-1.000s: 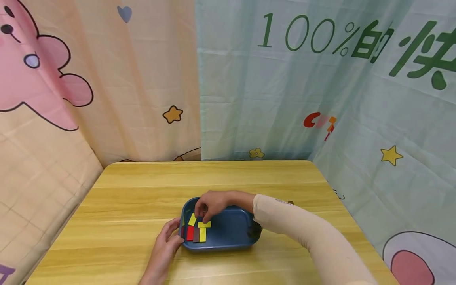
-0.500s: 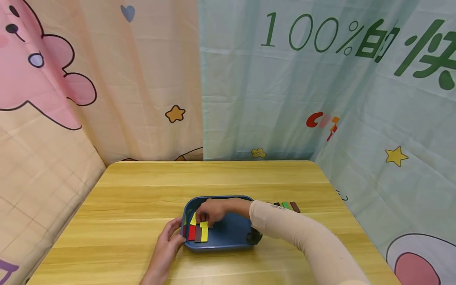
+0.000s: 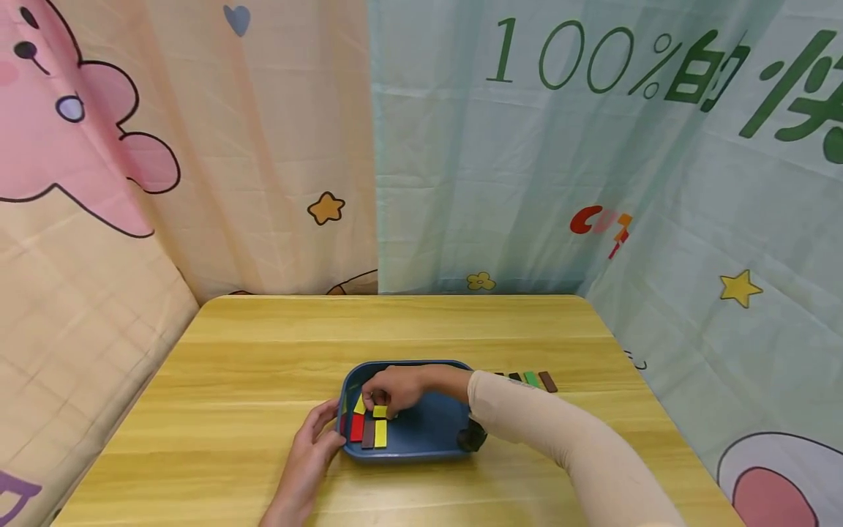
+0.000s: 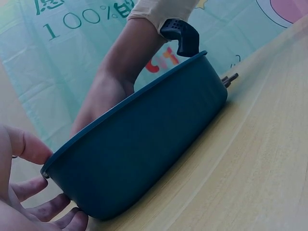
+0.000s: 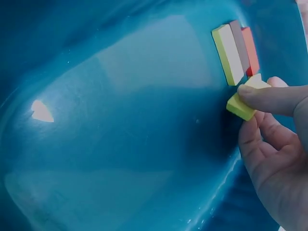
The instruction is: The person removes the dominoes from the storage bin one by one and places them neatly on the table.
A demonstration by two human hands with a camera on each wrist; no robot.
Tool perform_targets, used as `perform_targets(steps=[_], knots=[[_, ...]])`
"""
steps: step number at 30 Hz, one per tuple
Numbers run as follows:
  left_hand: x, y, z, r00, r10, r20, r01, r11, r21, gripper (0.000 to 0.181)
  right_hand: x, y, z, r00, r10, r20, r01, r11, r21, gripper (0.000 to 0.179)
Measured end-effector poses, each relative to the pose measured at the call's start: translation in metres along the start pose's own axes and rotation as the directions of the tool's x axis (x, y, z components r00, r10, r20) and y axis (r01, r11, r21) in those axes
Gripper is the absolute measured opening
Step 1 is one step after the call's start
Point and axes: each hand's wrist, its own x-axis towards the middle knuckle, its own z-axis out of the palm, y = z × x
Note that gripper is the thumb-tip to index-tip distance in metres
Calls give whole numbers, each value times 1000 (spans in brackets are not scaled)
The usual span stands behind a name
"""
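A blue plastic bin [image 3: 431, 421] stands on the table. Several small flat blocks lie at its left end. The red block [image 3: 357, 427], brown block [image 3: 368, 434] and yellow block [image 3: 380, 433] form a side-by-side row. My right hand [image 3: 398, 388] reaches inside and pinches another yellow block [image 5: 241, 107] between thumb and fingers, right at the row's end. One more yellow block [image 3: 359, 405] lies just left of that hand, partly hidden by it. Outside the bin's left end, my left hand [image 3: 312, 443] rests its fingertips [image 4: 72, 219] against the wall and rim.
Beyond the bin's right end, a green block [image 3: 531, 378], a brown block [image 3: 548, 381] and dark blocks [image 3: 515, 377] lie on the wooden table [image 3: 263, 366], partly behind the right sleeve [image 3: 553, 424]. Printed curtains [image 3: 435, 161] stand around the table's back and sides.
The pinched yellow block has shifted slightly away from the row, which it overlapped earlier. The view has turned a little, showing more table blocks. My left hand stays at the bin.
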Motion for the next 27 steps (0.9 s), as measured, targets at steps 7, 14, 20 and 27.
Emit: perform_targets(steps=[7, 14, 20, 27], knots=[[2, 1, -1, 1000, -5, 4, 5, 1000, 3, 61, -9, 6, -2, 998, 24, -53, -11, 973, 230, 26], [2, 1, -1, 1000, -6, -2, 6, 1000, 13, 60, -19, 8, -5, 994, 69, -88, -7, 825, 565, 27], [2, 2, 0, 1000, -16, -4, 16, 1000, 15, 61, -31, 8, -9, 988, 119, -102, -5, 673, 740, 25], [0, 1, 1, 1000, 4, -4, -4, 1000, 9, 63, -40, 11, -8, 979, 168, -112, 2, 549, 836, 25]])
